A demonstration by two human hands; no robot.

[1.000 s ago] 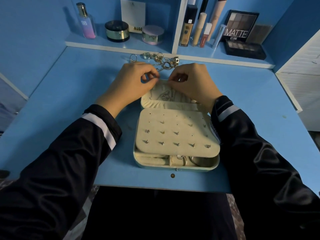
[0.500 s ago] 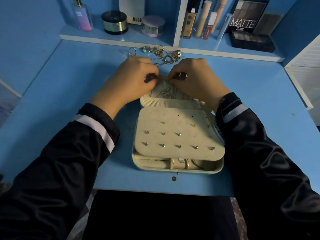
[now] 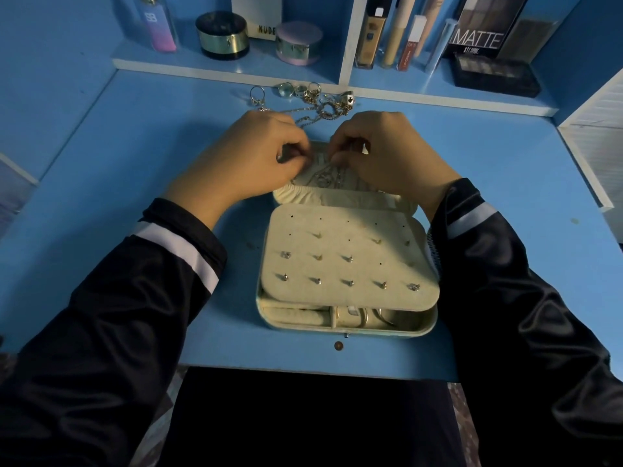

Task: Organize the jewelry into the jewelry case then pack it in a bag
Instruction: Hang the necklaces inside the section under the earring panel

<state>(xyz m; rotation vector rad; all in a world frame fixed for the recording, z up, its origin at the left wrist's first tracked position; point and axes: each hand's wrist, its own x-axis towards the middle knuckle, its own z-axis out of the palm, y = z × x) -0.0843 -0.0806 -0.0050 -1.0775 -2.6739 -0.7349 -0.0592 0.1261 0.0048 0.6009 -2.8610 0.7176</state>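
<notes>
Both hands pinch a thin chain at the case lid.
Your left hand (image 3: 259, 156) and right hand (image 3: 381, 153) curl knuckles-up, fingertips pressed on a chain (image 3: 323, 175) over the open jewelry case (image 3: 347, 328); loose jewelry (image 3: 313, 99) lies beyond.

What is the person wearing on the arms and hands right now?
Both arms are in long, glossy black sleeves, each with one white band just above the dark cuff: left sleeve, right sleeve. The left hand and right hand are bare: no gloves, no rings visible.
</notes>
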